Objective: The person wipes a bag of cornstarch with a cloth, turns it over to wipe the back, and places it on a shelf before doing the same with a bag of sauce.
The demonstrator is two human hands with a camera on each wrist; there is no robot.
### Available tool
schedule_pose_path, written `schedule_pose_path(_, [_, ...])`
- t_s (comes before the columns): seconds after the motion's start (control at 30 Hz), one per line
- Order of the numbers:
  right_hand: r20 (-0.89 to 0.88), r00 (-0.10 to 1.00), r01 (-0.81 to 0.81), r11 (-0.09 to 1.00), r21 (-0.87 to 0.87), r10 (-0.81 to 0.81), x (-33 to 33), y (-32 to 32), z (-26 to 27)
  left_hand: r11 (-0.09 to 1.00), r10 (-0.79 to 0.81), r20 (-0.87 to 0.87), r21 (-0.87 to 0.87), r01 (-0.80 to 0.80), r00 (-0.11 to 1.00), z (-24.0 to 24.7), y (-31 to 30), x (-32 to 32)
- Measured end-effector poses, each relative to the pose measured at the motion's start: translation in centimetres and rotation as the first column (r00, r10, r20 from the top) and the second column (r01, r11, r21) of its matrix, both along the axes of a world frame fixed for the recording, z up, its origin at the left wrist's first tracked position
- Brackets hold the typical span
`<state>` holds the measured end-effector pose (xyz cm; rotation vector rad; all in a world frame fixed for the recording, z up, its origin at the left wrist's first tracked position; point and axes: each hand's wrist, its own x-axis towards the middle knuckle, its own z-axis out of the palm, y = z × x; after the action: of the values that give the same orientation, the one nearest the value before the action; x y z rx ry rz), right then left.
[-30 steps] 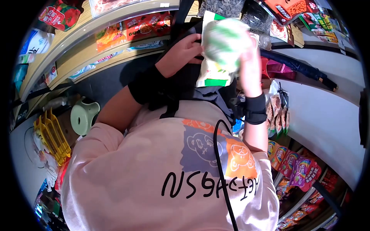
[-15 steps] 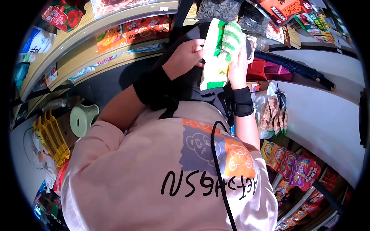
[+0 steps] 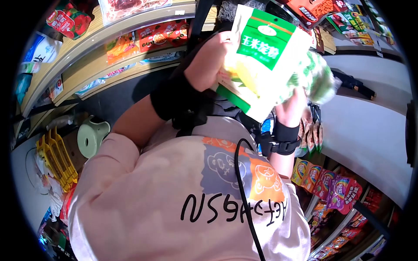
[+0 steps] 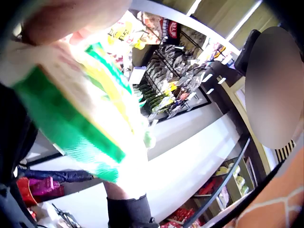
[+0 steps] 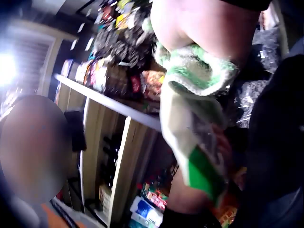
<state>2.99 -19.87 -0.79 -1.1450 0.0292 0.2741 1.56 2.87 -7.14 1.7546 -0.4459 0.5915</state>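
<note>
We see a white-and-green packet (image 3: pixel 266 41) held up in front of the person's body, tilted, its printed face with a corn picture turned toward the head camera. The left hand (image 3: pixel 206 61) grips the packet by its left edge, fingers curled there. The right hand (image 3: pixel 292 108) holds a fluffy green-and-white striped cloth (image 3: pixel 314 78) at the packet's right edge; we find the cloth blurred, and it hides most of those fingers. In the right wrist view we see the cloth bunched against the packet. Both wrists wear black bands. Around them we make out a wooden shelf (image 3: pixel 87 50) with a red tomato packet (image 3: pixel 69 21), a pale green stool (image 3: pixel 90 137) below it, and colourful candy bags (image 3: pixel 325 186) at lower right.
</note>
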Motion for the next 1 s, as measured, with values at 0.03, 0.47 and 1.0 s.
schedule_pose_path(0.03, [-0.019, 0.997, 0.072, 0.990, -0.124, -0.074, -1.0, 1.2, 0.2, 0.980, -0.068, -0.203, -0.196, 0.028, 0.977, 0.3, -1.3, 0.0])
schedule_pose_path(0.47, [0.446, 0.145, 0.028, 0.447, -0.894, 0.883, -3.7, 5.8, 3.3, 0.284, -0.892, -0.125, -0.902, 0.324, 0.434, 0.5, -2.4, -3.8])
schedule_pose_path(1.0, [0.545, 0.505, 0.325, 0.438, -0.838, 0.669, -0.7, 4.8, 0.5, 0.550, -0.631, -0.191, -0.794, 0.259, 0.752, 1.3, -2.7, -3.3])
